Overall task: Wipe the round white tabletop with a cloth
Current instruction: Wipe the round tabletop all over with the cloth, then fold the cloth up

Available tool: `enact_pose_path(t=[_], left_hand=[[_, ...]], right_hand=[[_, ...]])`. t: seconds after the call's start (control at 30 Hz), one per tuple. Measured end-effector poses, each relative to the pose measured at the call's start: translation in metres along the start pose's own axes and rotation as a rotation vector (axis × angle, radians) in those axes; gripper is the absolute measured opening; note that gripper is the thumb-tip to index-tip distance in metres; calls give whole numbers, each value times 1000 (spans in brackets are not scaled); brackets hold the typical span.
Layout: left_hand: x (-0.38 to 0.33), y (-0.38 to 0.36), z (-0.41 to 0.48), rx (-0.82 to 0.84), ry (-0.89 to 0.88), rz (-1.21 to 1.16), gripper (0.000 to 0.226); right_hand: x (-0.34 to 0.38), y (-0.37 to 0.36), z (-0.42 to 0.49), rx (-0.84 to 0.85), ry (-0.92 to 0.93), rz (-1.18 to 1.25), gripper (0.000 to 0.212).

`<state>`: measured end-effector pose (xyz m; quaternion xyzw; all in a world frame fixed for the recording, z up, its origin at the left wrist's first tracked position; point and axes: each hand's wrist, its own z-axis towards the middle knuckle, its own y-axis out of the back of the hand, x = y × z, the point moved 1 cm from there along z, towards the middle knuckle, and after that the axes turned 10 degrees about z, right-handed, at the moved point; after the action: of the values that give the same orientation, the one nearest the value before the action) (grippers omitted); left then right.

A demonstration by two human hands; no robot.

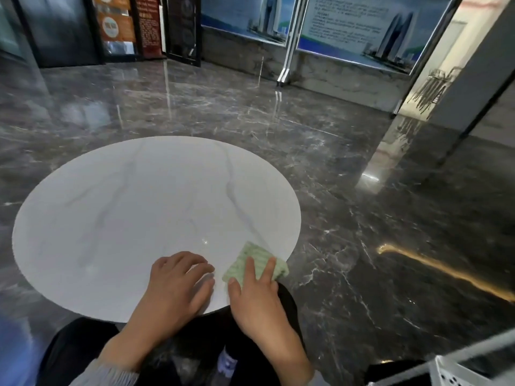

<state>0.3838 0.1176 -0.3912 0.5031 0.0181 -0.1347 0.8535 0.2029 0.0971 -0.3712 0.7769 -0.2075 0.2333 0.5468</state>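
The dark veined marble floor [362,218] fills most of what you see, glossy and streaked with reflections, and blue city posters [356,32] stand along the far wall. Below you sits the round white tabletop [125,213], pale grey veins running across it, its near rim right at your lap. Your left hand [178,285] rests palm down on the tabletop close to that near rim, fingers relaxed and loosely spread, holding nothing. Your right hand [256,299] lies just beside it, to its right, fingers straight and slightly apart, pressing down on the cloth [257,254], with the thumb at the cloth's near left corner. The cloth is light green and ribbed, folded into a small square, lying flat at the near right edge of the tabletop with its right corner reaching the rim. A white perforated basket [457,371] shows at the bottom right corner
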Motion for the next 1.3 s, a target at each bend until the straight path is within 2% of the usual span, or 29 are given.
enact_pose_path(t=[0.27,0.33,0.43,0.5,0.57,0.6,0.67,0.77,0.83,0.9,1.0,1.03,1.1,1.3], left_hand=[[-7,-2,-6,96,9,-53,32],[-8,4,-8,124,26,-84,36],[-8,11,-10,131,27,-171,39],[-3,18,-11,142,113,-354,36],[3,25,-11,134,302,-573,34],[6,27,-11,128,383,-637,37],[10,29,-8,139,437,-711,40],[7,29,-3,179,493,-780,38],[3,32,-1,159,648,-945,36],[-7,34,4,216,759,-1189,29],[-20,41,3,378,733,-1391,19],[-24,43,3,413,760,-1475,20],[-28,43,2,407,799,-1593,36],[-30,51,7,386,763,-1627,43]], right_hand=[[13,-5,-34,108,93,-10,73],[18,-8,-43,127,115,12,67],[20,-10,-54,122,250,116,52],[18,-3,-59,110,277,286,47],[13,8,-56,91,208,480,43],[10,12,-54,80,175,577,41],[5,18,-50,105,130,861,37],[-1,25,-42,252,-18,1488,31],[-2,27,-40,422,-76,1773,37],[-4,34,-41,519,-59,1826,46],[-7,35,-40,588,-4,1862,53],[-8,36,-40,604,13,1881,55],[-9,36,-41,643,41,1888,59],[-15,36,-43,712,190,1783,61]])
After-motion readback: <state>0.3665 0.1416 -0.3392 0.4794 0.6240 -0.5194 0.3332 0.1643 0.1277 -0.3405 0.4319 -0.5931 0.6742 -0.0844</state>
